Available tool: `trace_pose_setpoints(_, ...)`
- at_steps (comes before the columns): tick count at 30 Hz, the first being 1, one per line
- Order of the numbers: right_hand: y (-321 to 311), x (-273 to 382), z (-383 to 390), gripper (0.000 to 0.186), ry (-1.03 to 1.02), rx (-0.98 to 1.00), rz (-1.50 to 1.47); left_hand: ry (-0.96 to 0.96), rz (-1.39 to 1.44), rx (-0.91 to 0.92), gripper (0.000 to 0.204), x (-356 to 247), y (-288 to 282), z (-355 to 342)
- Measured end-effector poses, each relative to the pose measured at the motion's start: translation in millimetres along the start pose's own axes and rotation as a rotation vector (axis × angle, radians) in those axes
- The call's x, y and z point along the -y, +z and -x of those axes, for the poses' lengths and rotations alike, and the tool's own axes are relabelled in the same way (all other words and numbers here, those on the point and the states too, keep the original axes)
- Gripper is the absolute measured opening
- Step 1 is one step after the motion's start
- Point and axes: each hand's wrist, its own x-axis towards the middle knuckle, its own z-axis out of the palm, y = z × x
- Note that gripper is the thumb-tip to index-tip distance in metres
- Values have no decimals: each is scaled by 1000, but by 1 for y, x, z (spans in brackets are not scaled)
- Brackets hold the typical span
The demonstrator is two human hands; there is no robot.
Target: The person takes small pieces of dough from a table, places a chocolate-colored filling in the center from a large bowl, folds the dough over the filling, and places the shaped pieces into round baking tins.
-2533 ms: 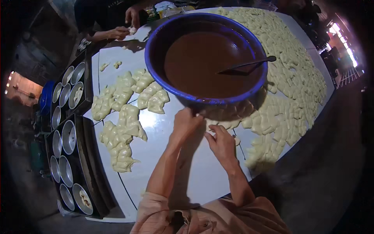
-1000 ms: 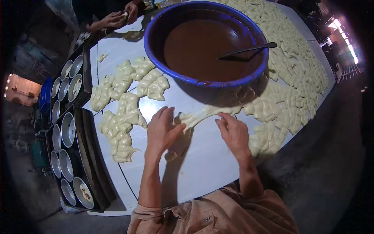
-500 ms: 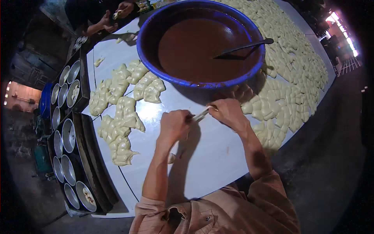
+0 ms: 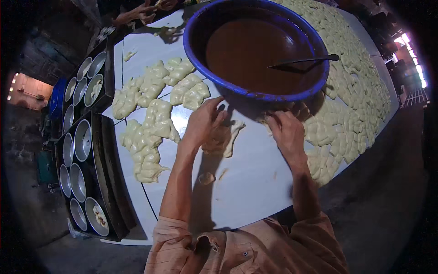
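A flattened piece of pale dough (image 4: 233,139) lies on the white table in front of me, partly in shadow. My left hand (image 4: 204,122) hovers at its left side with fingers apart, holding nothing that I can see. Below the basin's near rim, my right hand (image 4: 287,132) has its fingers pinched at the edge of shadowed dough (image 4: 299,111). The large blue basin (image 4: 210,78) holds a brown liquid filling (image 4: 246,57). A dark spoon (image 4: 310,59) rests in it, its handle over the right rim.
Folded dough pieces (image 4: 153,125) lie in clusters on the left. Many small dough pieces (image 4: 356,105) cover the table's right side. Round metal tins (image 4: 82,140) stand in dark trays along the left edge. Another person's hands (image 4: 142,13) work at the far left.
My hands have moved apart; the dough strip stretched between them is gone from there, and a piece lies on the table. The whole view has shifted, with the basin now farther right.
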Motion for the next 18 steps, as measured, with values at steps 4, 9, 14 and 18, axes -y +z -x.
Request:
trace_pose_setpoints(4, 23, 22, 2, 42, -185, 186, -137, -21, -30, 170, 48, 13, -18, 17)
trace_pose_setpoints(9, 52, 49, 8, 39, -249, 358, -58, 54, -213, 268, 40, 21, -4, 24)
trace_pose_setpoints(14, 42, 60, 1, 29, 227, 690, -323, -78, -17, 285, 29, 30, -20, 28)
trace_pose_setpoints(18, 60, 42, 9, 27, 242, 521, -877, -163, 255, 340, 41, 31, -18, 29)
